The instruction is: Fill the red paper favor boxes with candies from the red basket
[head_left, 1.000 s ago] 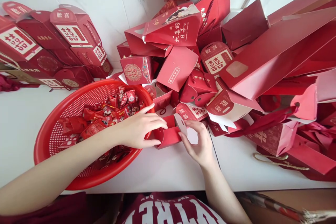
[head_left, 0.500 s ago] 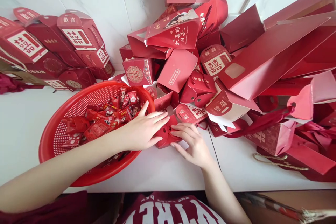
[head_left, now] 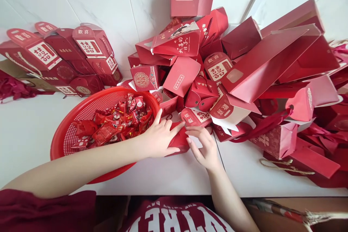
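A small red gift box (head_left: 179, 140) lies on the white table between my hands, largely covered by them. My left hand (head_left: 159, 138) reaches in from the left and holds this box, its thumb and index finger across the top and its little finger lifted. At the box's right edge is my right hand (head_left: 203, 146), with thumb and bent fingers apart and nothing seen between them. Their tips are close to the box; whether they touch it I cannot tell. Just left, beneath my left forearm, stands a red perforated basket (head_left: 63, 132) holding red-wrapped candies (head_left: 119, 119).
Behind my hands, a heap of red paper boxes (head_left: 181, 76) spreads rightward, with a long red bag (head_left: 261, 69) among it. More red boxes stand stacked (head_left: 89, 49) at the back left. A twine handle (head_left: 285, 166) pokes out at right. The white table (head_left: 160, 183) ends near my body.
My right hand has drawn slightly back from the box top, its fingers wider apart. My left little finger is now raised and its index finger points right. The camera view has shifted a little.
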The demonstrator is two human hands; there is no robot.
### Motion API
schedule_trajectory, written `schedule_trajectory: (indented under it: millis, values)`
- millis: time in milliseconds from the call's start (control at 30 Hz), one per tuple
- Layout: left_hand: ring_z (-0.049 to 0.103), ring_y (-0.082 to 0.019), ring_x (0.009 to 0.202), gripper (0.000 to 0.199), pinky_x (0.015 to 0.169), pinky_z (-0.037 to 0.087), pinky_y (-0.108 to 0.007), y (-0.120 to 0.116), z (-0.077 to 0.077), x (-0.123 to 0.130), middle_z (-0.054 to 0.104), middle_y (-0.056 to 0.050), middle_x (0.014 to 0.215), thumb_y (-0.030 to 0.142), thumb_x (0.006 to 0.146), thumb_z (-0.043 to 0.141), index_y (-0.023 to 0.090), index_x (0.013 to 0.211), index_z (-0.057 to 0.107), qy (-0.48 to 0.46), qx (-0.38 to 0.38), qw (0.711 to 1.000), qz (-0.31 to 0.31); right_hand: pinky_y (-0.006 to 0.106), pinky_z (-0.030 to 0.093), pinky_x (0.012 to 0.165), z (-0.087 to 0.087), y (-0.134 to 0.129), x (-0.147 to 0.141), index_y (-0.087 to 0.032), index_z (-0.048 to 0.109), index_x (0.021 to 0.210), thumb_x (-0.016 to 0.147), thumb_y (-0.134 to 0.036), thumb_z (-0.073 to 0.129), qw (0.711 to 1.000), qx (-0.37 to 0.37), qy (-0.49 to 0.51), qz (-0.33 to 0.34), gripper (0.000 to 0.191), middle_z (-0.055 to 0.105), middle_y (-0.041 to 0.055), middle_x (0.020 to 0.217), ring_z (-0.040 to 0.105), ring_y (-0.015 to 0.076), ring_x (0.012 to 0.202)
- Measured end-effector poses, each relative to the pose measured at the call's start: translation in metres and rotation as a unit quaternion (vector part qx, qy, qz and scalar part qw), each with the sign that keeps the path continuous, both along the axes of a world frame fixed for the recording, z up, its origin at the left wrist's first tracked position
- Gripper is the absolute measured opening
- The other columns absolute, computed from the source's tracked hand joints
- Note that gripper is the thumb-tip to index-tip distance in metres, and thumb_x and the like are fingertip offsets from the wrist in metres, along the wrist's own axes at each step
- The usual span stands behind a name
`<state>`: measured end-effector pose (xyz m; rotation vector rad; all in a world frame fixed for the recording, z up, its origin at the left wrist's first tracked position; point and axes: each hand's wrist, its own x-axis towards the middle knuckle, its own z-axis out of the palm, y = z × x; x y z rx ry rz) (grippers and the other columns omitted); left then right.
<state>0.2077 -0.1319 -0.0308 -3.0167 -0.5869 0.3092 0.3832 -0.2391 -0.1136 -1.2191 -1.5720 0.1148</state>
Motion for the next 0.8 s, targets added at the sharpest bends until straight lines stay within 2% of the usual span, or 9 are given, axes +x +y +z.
schedule_trajectory:
  millis: [100,200,267,367,433,500,633,700,800]
  values:
    - [0.059,-0.035,0.120,0.079,0.113,0.029,-0.064,0.012,0.023,-0.006,0.061,-0.014,0.126,0.067,0.092,0.049,0.029,0.160,0.029,-0.023,-0.136,0.990,0.007,0.038,0.054,0.082,-0.002,-0.001,0.002,-0.023,0.064,0.110,0.095,-0.010,0.055,0.994,0.058,0.064,-0.064,0.021,0.068,0.0070,0.105,0.065,0.0215,0.101]
    - [0.058,-0.031,0.121,0.073,0.106,0.044,-0.050,0.025,0.045,-0.013,0.060,-0.008,0.126,0.064,0.093,0.050,0.040,0.158,0.029,-0.055,-0.276,0.959,0.039,0.036,0.053,0.073,-0.008,-0.002,0.003,-0.022,0.064,0.108,0.097,-0.016,0.053,0.981,0.077,0.138,-0.115,0.016,0.067,0.0065,0.099,0.065,0.0207,0.092]
    - [0.057,-0.028,0.124,0.069,0.106,0.046,-0.043,0.030,0.055,-0.017,0.058,-0.006,0.134,0.056,0.094,0.056,0.041,0.157,0.031,-0.091,-0.366,0.925,0.040,0.036,0.053,0.072,-0.012,-0.002,0.002,-0.022,0.064,0.109,0.098,-0.020,0.053,0.975,0.066,0.171,-0.125,0.015,0.066,0.0067,0.099,0.065,0.0202,0.089]
    - [0.051,-0.026,0.134,0.068,0.114,0.040,-0.041,0.032,0.060,-0.021,0.050,-0.004,0.147,0.046,0.090,0.065,0.038,0.153,0.040,-0.151,-0.459,0.875,0.023,0.038,0.054,0.076,-0.017,-0.002,0.001,-0.022,0.064,0.110,0.098,-0.021,0.054,0.976,0.054,0.179,-0.114,0.015,0.065,0.0068,0.101,0.066,0.0203,0.090]
    - [0.050,-0.028,0.135,0.067,0.116,0.039,-0.043,0.032,0.061,-0.023,0.051,-0.003,0.148,0.046,0.086,0.070,0.037,0.149,0.047,-0.167,-0.487,0.857,0.027,0.038,0.055,0.076,-0.018,-0.003,0.000,-0.022,0.064,0.110,0.097,-0.020,0.055,0.978,0.051,0.174,-0.107,0.015,0.065,0.0067,0.103,0.065,0.0200,0.090]
    - [0.052,-0.029,0.134,0.065,0.116,0.040,-0.045,0.031,0.063,-0.027,0.054,-0.003,0.145,0.046,0.083,0.073,0.036,0.144,0.053,-0.168,-0.492,0.853,0.046,0.036,0.055,0.074,-0.019,-0.002,-0.001,-0.022,0.065,0.110,0.097,-0.019,0.057,0.979,0.046,0.171,-0.106,0.016,0.065,0.0066,0.103,0.065,0.0194,0.089]
    - [0.053,-0.030,0.134,0.064,0.113,0.044,-0.044,0.037,0.080,-0.040,0.055,-0.003,0.147,0.042,0.080,0.077,0.034,0.140,0.058,-0.209,-0.470,0.850,0.110,0.034,0.054,0.070,-0.020,-0.001,-0.002,-0.022,0.065,0.108,0.096,-0.019,0.058,0.977,0.049,0.174,-0.110,0.014,0.066,0.0061,0.100,0.065,0.0185,0.084]
    - [0.057,-0.030,0.129,0.062,0.107,0.050,-0.043,0.047,0.093,-0.052,0.059,-0.004,0.143,0.040,0.081,0.076,0.032,0.140,0.058,-0.263,-0.472,0.828,0.152,0.034,0.054,0.069,-0.022,-0.001,-0.003,-0.021,0.065,0.106,0.096,-0.020,0.059,0.976,0.054,0.176,-0.117,0.012,0.066,0.0064,0.100,0.065,0.0184,0.082]
    - [0.067,-0.030,0.112,0.063,0.093,0.057,-0.044,0.076,0.113,-0.078,0.067,-0.009,0.131,0.042,0.079,0.076,0.026,0.138,0.059,-0.392,-0.455,0.770,0.217,0.034,0.053,0.067,-0.024,-0.001,-0.003,-0.021,0.065,0.106,0.096,-0.020,0.059,0.977,0.050,0.172,-0.116,0.012,0.066,0.0069,0.099,0.064,0.0180,0.079]
